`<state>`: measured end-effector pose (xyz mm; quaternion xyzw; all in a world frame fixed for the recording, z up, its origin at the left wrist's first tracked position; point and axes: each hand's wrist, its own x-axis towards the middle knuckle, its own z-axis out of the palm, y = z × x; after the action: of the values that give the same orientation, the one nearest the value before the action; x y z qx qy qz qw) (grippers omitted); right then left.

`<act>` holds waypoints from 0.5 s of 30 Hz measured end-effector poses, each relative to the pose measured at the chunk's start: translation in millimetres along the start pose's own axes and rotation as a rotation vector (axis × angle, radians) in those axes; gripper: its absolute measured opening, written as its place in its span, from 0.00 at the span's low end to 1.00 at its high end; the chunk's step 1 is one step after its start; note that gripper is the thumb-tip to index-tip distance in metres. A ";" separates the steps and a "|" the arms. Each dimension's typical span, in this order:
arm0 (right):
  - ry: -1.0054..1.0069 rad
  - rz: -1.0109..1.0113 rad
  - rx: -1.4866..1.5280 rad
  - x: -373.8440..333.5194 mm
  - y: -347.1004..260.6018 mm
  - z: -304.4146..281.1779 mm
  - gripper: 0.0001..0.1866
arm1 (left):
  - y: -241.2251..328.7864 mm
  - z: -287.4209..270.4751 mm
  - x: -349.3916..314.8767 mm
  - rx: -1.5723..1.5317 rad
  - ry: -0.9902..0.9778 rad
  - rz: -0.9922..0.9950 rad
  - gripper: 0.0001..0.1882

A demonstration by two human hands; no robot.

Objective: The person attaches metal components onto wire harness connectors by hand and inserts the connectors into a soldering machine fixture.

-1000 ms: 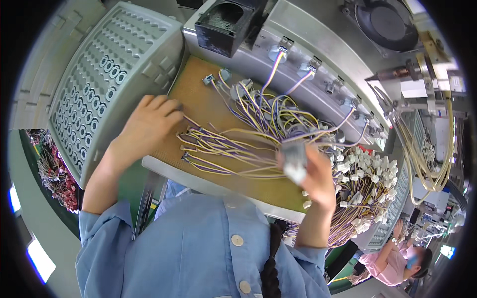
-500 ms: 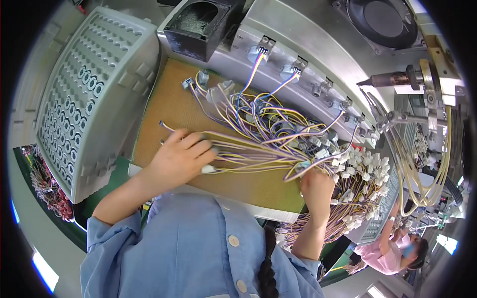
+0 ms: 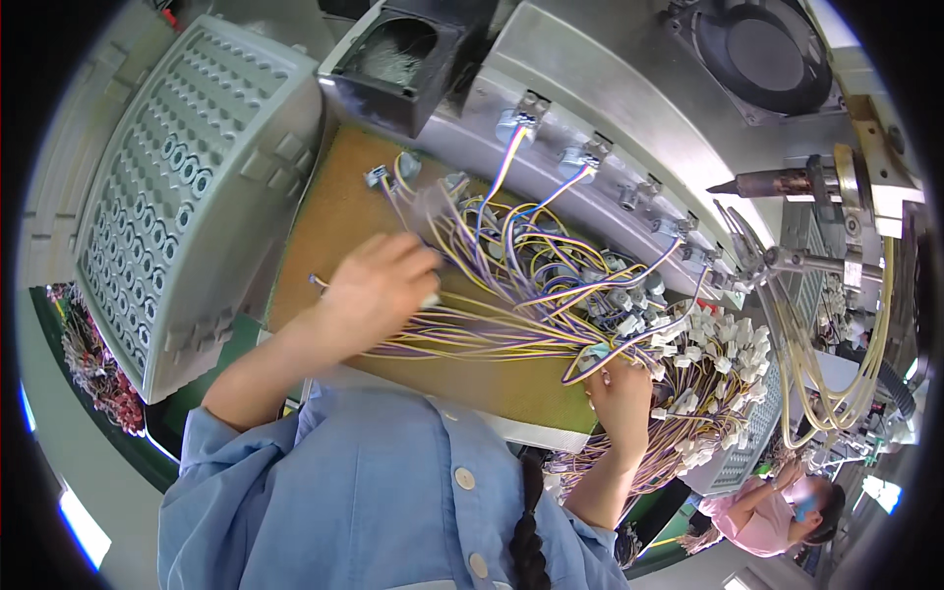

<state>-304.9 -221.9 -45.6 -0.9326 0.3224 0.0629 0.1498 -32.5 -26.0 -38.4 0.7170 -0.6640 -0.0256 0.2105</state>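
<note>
A bundle of yellow, purple and white wires stretches across the brown mat. My right hand is closed around its right end, beside many white plug connectors. Over the left part of the wires is my left hand, smeared by motion, its fingers bent. Something small and whitish shows at its fingertips, too blurred to name. Behind the bundle lies a tangled heap of wired round grey parts. One loose wire end with a small blue tip sticks out left of my left hand.
A metal fixture rail behind the mat holds several wired parts. Grey trays with rings are stacked at the left. A soldering iron points in from the right, near looping tubes. A co-worker in pink sits far right.
My left hand has moved right and slightly away from me across the wires. My right hand stays at the bundle's right end, shifted slightly left and nearer me.
</note>
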 end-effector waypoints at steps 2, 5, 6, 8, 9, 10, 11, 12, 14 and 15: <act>0.021 0.004 0.003 -1.2 -0.6 0.7 0.08 | -9.6 -1.2 -0.2 0.143 0.156 -0.091 0.06; 0.030 0.032 0.032 0.1 0.4 5.3 0.08 | -24.2 -5.8 -11.2 0.145 0.166 -0.190 0.08; 0.007 0.059 -0.001 1.2 0.1 6.7 0.08 | -27.0 -8.0 -15.5 0.136 0.186 -0.174 0.08; 0.005 0.052 0.035 0.8 -2.1 2.7 0.08 | -29.3 -14.3 -23.8 -0.047 -0.045 -0.342 0.08; -0.010 0.056 0.059 0.3 -4.4 -1.6 0.08 | -28.7 -17.7 -26.9 -0.061 -0.056 -0.360 0.08; -0.033 0.033 0.144 -1.9 -7.6 -9.2 0.07 | -28.7 -23.0 -30.5 -0.353 0.033 -0.529 0.05; -0.031 -0.009 0.179 -5.4 -12.4 -17.3 0.07 | -27.7 -28.0 -33.1 -0.662 0.152 -0.678 0.02; -0.080 -0.039 0.233 -12.2 -17.0 -31.3 0.08 | -26.7 -33.6 -36.1 -0.925 0.261 -0.803 0.07; -0.176 -0.148 0.469 -21.1 -28.2 -59.4 0.12 | -23.2 -44.9 -40.8 -1.099 0.304 -0.809 0.09; -0.181 -0.190 0.610 -24.0 -36.9 -70.2 0.11 | -21.5 -53.5 -44.8 -1.342 0.355 -0.706 0.11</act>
<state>-299.4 -202.8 34.8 -0.8613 0.2233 0.0317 0.4554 -0.6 32.1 -7.8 0.5985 -0.1949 -0.3724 0.6820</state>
